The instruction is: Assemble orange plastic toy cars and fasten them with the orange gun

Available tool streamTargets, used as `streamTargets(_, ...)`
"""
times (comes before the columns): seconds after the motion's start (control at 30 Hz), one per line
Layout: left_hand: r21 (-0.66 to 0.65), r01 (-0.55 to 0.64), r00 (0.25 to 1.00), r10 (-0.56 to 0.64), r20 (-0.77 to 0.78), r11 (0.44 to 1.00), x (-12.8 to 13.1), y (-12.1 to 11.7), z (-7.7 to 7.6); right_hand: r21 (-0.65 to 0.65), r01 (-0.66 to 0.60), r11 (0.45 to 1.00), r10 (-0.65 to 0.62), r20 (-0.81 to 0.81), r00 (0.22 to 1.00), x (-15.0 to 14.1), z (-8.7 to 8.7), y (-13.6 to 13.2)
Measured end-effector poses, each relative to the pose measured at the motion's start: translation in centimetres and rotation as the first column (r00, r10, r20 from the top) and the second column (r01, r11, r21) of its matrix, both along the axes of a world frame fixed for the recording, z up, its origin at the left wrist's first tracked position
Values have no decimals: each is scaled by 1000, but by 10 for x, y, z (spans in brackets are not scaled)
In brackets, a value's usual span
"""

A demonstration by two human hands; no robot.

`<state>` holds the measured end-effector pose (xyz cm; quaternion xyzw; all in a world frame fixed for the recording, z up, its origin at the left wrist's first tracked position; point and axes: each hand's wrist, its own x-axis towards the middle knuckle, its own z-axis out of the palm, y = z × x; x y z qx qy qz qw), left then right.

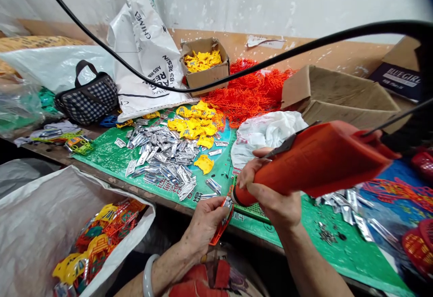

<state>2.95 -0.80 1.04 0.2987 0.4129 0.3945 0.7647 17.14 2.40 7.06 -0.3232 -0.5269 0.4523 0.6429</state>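
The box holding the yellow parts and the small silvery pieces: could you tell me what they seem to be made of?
The box looks like matte brown cardboard, judging by its creased, folded flaps. The silvery pieces look shiny, perhaps metal or chromed plastic; their bright reflections leave that open.

Piles of silvery strips (162, 148) and yellow parts (194, 121) are covering a green-topped surface (111, 153) in what looks like a small assembly workshop. A red power tool (314, 162) is trailing a black cord, while a sack (145, 58) printed "ABS RESIN" is leaning near the scuffed, two-tone wall (270, 4). Cardboard boxes (203, 74), one holding more yellow parts, are standing beside a heap of orange pieces (250, 89), and a white bag (27, 225) is holding brightly coloured assembled pieces.
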Motion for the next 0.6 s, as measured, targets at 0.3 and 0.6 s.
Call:
streamTargets(0.3,-35,-123,985,117,-126,992,-11,9,4,55,211,976,-197,-193,961,6,14,12)
streamTargets(0.6,60,-47,967,60,-248,997,-20,10,3,-29,297,954,-299,-100,949,11,-30,36)
